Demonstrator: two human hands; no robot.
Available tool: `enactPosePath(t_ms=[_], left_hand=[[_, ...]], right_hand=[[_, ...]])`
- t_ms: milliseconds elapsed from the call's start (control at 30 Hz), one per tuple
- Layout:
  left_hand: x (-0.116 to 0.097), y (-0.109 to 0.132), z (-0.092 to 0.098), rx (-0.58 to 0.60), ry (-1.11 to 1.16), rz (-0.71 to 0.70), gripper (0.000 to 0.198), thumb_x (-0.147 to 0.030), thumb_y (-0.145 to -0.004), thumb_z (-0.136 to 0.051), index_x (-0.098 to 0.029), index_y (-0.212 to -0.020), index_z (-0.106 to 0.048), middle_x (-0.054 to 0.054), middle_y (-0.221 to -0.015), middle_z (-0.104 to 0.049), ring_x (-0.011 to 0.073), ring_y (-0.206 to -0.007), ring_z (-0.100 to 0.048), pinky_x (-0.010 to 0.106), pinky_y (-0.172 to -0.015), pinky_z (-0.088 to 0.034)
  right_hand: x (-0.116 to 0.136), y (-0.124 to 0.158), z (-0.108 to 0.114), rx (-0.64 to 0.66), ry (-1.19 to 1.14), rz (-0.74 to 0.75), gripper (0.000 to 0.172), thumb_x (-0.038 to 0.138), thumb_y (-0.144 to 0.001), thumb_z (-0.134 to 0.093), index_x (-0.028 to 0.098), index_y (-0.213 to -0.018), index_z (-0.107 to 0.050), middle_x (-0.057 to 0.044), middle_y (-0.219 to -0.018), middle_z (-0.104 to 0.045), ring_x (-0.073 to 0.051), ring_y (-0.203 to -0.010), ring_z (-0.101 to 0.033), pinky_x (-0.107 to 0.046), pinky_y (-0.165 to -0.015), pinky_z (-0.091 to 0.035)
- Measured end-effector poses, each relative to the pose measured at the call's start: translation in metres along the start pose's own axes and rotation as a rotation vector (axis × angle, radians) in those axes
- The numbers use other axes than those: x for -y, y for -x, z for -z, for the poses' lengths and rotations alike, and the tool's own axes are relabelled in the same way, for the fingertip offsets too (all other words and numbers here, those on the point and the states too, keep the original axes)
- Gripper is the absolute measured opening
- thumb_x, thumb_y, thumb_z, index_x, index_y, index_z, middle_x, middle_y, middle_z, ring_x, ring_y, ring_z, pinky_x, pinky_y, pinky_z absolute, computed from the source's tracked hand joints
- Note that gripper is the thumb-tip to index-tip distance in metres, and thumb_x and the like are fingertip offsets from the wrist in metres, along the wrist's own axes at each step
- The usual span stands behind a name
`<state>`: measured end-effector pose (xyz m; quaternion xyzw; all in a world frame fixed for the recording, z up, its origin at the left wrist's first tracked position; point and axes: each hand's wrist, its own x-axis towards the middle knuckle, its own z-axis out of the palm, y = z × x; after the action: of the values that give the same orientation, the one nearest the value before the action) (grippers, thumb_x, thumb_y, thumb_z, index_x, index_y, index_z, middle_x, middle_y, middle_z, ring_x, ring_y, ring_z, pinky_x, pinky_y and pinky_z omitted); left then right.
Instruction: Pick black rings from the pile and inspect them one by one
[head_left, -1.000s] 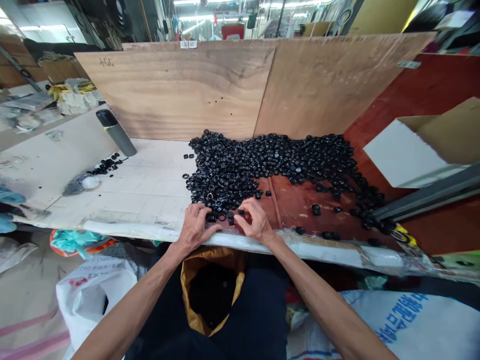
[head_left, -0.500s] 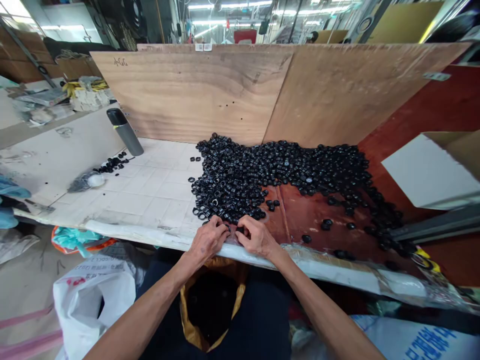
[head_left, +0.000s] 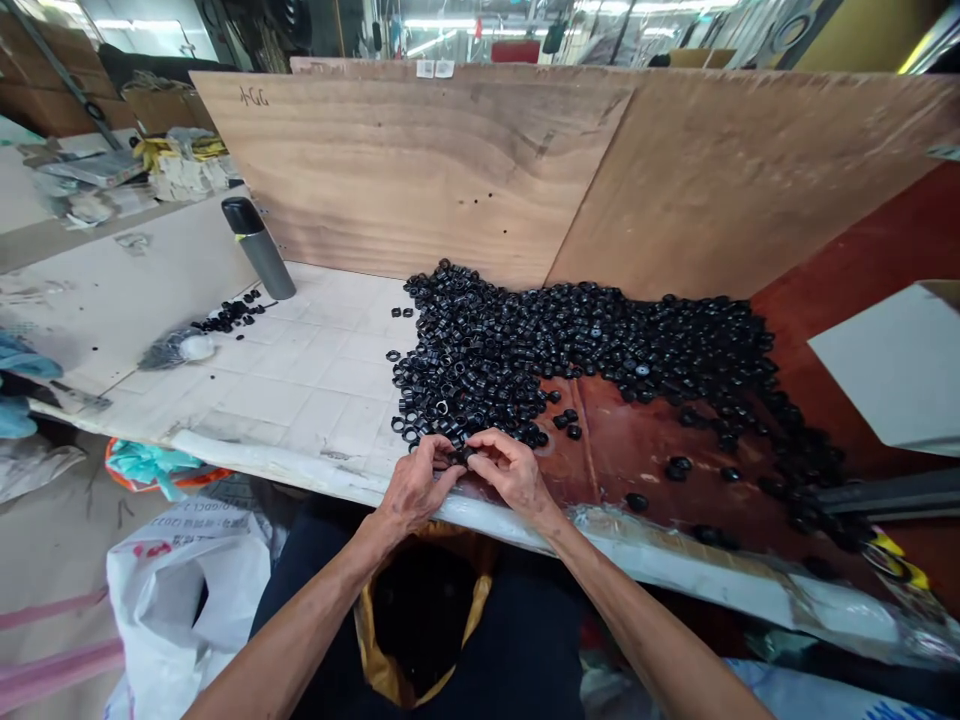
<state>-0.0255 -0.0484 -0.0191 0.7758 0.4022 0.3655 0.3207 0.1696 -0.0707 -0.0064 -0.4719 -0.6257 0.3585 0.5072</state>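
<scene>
At the front edge of the bench my left hand [head_left: 416, 487] and my right hand [head_left: 513, 474] meet, fingertips nearly touching. Both are closed in a pinch around a small black plastic part [head_left: 460, 456], which the fingers partly hide. Just beyond them lies a large heap of small black ring-shaped parts [head_left: 480, 345], mixed towards the right with black caps. A few black caps [head_left: 679, 468] are scattered on the reddish-brown surface to the right. Below my hands, between my legs, an open yellow bag [head_left: 480, 600] has a dark inside.
A grey bottle with a black lid [head_left: 264, 255] leans at the back left, near a small group of black parts [head_left: 234, 315] and a tied plastic bag [head_left: 176, 348]. A wooden board [head_left: 420, 170] closes off the back. At right are a white box [head_left: 892, 365] and yellow-handled scissors [head_left: 896, 560].
My hands have come together, and the fingertips now meet at one black part. The view has shifted slightly, so the bench's right side lies further right.
</scene>
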Motion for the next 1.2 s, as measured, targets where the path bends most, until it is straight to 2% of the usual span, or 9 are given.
enactPosePath(t_ms=[167, 367, 533, 667, 800, 867, 1000, 1100, 1200], left_hand=[[0.001, 0.0, 0.0, -0.03, 0.037, 0.003, 0.03, -0.028, -0.091, -0.069, -0.023, -0.117, -0.054, 0.002, -0.098, -0.072, 0.0166, -0.081, -0.074, 0.032, -0.079, -0.063], [-0.004, -0.001, 0.005, -0.039, 0.134, 0.076, 0.026, -0.032, -0.091, -0.069, -0.022, -0.111, -0.056, 0.002, -0.097, -0.072, 0.0167, -0.084, -0.075, 0.031, -0.08, -0.064], [-0.006, -0.005, 0.01, -0.019, 0.235, -0.029, 0.021, -0.034, -0.092, -0.068, -0.021, -0.107, -0.064, 0.005, -0.106, -0.07, 0.0163, -0.088, -0.074, 0.031, -0.08, -0.065], [-0.007, -0.006, 0.011, -0.033, 0.205, -0.094, 0.019, -0.032, -0.094, -0.066, -0.02, -0.109, -0.067, 0.007, -0.107, -0.071, 0.0174, -0.094, -0.073, 0.031, -0.082, -0.064], [-0.007, -0.006, 0.011, -0.049, 0.145, -0.121, 0.018, -0.031, -0.094, -0.066, -0.021, -0.109, -0.067, 0.007, -0.106, -0.072, 0.0174, -0.093, -0.073, 0.031, -0.082, -0.063], [-0.006, -0.005, 0.011, -0.048, 0.118, -0.142, 0.018, -0.03, -0.094, -0.067, -0.021, -0.109, -0.068, 0.007, -0.105, -0.073, 0.0179, -0.095, -0.073, 0.032, -0.084, -0.062], [-0.006, -0.005, 0.013, -0.051, 0.109, -0.176, 0.018, -0.027, -0.093, -0.068, -0.021, -0.11, -0.068, 0.007, -0.105, -0.074, 0.0186, -0.098, -0.072, 0.033, -0.087, -0.061], [-0.008, -0.005, 0.014, -0.037, 0.135, -0.175, 0.016, -0.027, -0.093, -0.068, -0.021, -0.108, -0.069, 0.007, -0.105, -0.074, 0.0189, -0.099, -0.072, 0.034, -0.089, -0.061], [-0.011, -0.005, 0.013, -0.012, 0.158, -0.166, 0.013, -0.028, -0.094, -0.067, -0.021, -0.104, -0.07, 0.007, -0.103, -0.075, 0.0195, -0.1, -0.071, 0.036, -0.091, -0.06]], right_hand=[[0.002, 0.001, 0.001, 0.005, 0.019, 0.041, 0.018, 0.026, -0.089, -0.068, 0.023, -0.106, -0.072, -0.005, -0.102, -0.07, -0.018, -0.079, -0.064, -0.03, -0.072, -0.054], [0.002, -0.001, -0.001, 0.044, 0.018, 0.026, 0.013, 0.024, -0.089, -0.067, 0.021, -0.101, -0.072, -0.005, -0.097, -0.068, -0.016, -0.072, -0.063, -0.027, -0.065, -0.052], [0.0, 0.0, -0.002, 0.03, 0.011, 0.029, 0.012, 0.027, -0.089, -0.068, 0.021, -0.099, -0.071, -0.005, -0.094, -0.069, -0.016, -0.07, -0.064, -0.028, -0.064, -0.054], [0.0, 0.0, -0.003, 0.01, 0.043, 0.035, 0.011, 0.029, -0.089, -0.07, 0.021, -0.095, -0.071, -0.006, -0.092, -0.071, -0.017, -0.07, -0.066, -0.028, -0.063, -0.054], [0.001, 0.001, -0.005, 0.009, 0.083, 0.001, 0.013, 0.034, -0.09, -0.07, 0.021, -0.089, -0.069, -0.001, -0.067, -0.066, -0.015, -0.054, -0.06, -0.027, -0.053, -0.049], [0.003, 0.001, -0.005, 0.005, 0.149, 0.026, 0.016, 0.034, -0.09, -0.068, 0.021, -0.082, -0.067, 0.001, -0.062, -0.062, -0.014, -0.052, -0.056, -0.026, -0.052, -0.045], [0.006, -0.001, -0.006, 0.022, 0.289, 0.109, 0.027, 0.033, -0.093, -0.065, 0.021, -0.069, -0.06, 0.002, -0.061, -0.055, -0.013, -0.054, -0.05, -0.027, -0.055, -0.04], [0.004, -0.001, -0.008, 0.054, 0.331, 0.136, 0.038, 0.033, -0.099, -0.057, 0.021, -0.063, -0.054, 0.002, -0.059, -0.052, -0.014, -0.056, -0.05, -0.027, -0.058, -0.039], [0.001, 0.001, -0.01, 0.04, 0.336, 0.126, 0.032, 0.035, -0.1, -0.056, 0.022, -0.071, -0.059, 0.001, -0.063, -0.057, -0.015, -0.058, -0.055, -0.027, -0.061, -0.042]])
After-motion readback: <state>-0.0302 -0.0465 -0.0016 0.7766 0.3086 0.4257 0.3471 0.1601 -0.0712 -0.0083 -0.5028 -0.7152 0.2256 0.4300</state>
